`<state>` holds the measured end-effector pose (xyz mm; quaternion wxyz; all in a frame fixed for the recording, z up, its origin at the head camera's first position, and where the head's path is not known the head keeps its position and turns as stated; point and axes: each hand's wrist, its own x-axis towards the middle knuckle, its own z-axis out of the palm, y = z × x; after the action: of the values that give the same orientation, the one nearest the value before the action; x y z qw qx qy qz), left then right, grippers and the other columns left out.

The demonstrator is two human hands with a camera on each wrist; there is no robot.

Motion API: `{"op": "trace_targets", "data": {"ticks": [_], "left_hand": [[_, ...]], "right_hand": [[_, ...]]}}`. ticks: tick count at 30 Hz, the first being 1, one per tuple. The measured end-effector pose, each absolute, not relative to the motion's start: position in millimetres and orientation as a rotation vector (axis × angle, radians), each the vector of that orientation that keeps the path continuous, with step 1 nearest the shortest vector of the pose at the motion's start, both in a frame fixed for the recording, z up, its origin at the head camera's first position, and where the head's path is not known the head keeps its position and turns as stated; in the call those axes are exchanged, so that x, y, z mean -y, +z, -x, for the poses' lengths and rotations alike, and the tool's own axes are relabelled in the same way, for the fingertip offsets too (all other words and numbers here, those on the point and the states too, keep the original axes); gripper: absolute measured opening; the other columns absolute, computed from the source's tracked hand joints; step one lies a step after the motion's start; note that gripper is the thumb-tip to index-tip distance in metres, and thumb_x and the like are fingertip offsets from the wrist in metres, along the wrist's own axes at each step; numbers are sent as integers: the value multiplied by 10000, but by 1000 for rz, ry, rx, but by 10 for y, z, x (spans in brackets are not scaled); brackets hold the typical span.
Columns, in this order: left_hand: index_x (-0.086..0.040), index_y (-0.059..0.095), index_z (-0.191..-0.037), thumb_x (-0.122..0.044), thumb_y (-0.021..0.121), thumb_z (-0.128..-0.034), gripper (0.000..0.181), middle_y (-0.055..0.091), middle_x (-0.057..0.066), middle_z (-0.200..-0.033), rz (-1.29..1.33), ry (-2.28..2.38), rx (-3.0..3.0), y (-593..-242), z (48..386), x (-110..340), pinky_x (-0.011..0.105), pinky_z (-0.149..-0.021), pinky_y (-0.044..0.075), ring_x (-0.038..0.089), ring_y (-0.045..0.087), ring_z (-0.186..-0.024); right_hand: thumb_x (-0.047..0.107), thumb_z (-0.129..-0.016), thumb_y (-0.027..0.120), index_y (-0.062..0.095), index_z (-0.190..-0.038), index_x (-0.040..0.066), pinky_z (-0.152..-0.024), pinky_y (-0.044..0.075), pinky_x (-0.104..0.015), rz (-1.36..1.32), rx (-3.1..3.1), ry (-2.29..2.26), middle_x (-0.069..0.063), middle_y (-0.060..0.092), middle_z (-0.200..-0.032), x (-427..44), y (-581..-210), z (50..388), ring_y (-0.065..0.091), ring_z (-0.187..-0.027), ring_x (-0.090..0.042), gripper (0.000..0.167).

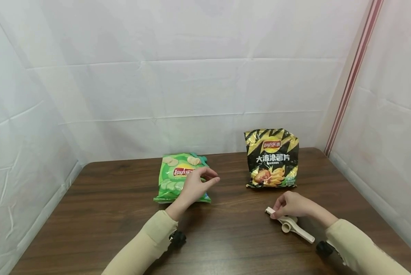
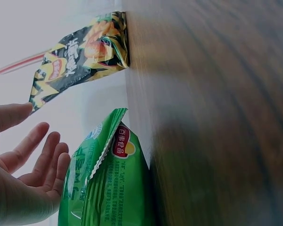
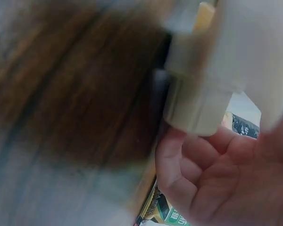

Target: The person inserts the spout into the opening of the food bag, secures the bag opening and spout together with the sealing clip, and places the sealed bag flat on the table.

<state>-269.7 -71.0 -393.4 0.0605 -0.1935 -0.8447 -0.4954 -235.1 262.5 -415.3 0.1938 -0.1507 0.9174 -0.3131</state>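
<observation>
My right hand [image 1: 289, 204] pinches one end of a long cream-coloured bar [image 1: 300, 232] with a round spout-like part at its middle. It is held low over the table, and whether it touches the wood I cannot tell. In the right wrist view this pale piece [image 3: 198, 106] looms large and blurred above the curled fingers. Over the green Lay's chip bag [image 1: 171, 183] my left hand [image 1: 196, 185] hovers, fingers loosely bent and holding nothing. The left wrist view shows the hand [image 2: 33, 183] beside the green bag [image 2: 118, 183], thumb apart from the fingers.
A black and yellow Lay's chip bag [image 1: 273, 158] stands upright at the back right of the brown wooden table [image 1: 123, 214]. Something teal [image 1: 203, 159] shows at the green bag's top right corner. White sheeting [image 1: 198, 88] hangs behind and at both sides.
</observation>
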Motion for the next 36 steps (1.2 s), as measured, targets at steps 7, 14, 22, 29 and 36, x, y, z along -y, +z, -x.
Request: {"op": "trace_targets", "data": {"ticks": [7,14,22,29,36], "left_hand": [[-158,698,-930,-237,712,-858,108,680,-1,-890,607,-1508,2548,-3930,2694,680,299,-708,502,196,629,-822],[-141,696,-947,-232,713,-857,129,683,7,-910,615,-1516,2550,-3924,2668,626,300,-725,504,204,629,-836],[-98,694,-982,-244,713,-856,194,690,11,-898,655,-1531,2555,-3933,2653,542,281,-699,504,188,632,-814],[-106,707,-1002,-265,713,-855,216,702,11,-913,682,-1576,2585,-3900,2647,457,276,-705,508,146,631,-801],[-84,722,-1002,-299,719,-846,266,707,12,-911,720,-1620,2632,-3838,2646,412,278,-702,519,170,642,-812]], "right_hand": [[307,-744,794,720,-802,96,-549,443,-248,391,-2555,-974,44,655,-681,-2564,-4124,2401,545,-614,-85,231],[346,-740,798,726,-792,105,-563,444,-264,392,-2645,-1017,55,647,-681,-2468,-4099,2491,531,-612,-89,257],[351,-735,806,731,-850,81,-604,472,-279,362,-2544,-1132,31,668,-733,-2294,-4029,2577,561,-656,-102,303],[372,-747,795,736,-842,103,-600,482,-281,453,-2496,-1147,33,666,-722,-2061,-3889,2623,571,-650,-104,291],[343,-760,791,738,-883,93,-617,500,-299,509,-2433,-1204,2,691,-757,-1843,-3754,2622,584,-665,-115,283]]}}
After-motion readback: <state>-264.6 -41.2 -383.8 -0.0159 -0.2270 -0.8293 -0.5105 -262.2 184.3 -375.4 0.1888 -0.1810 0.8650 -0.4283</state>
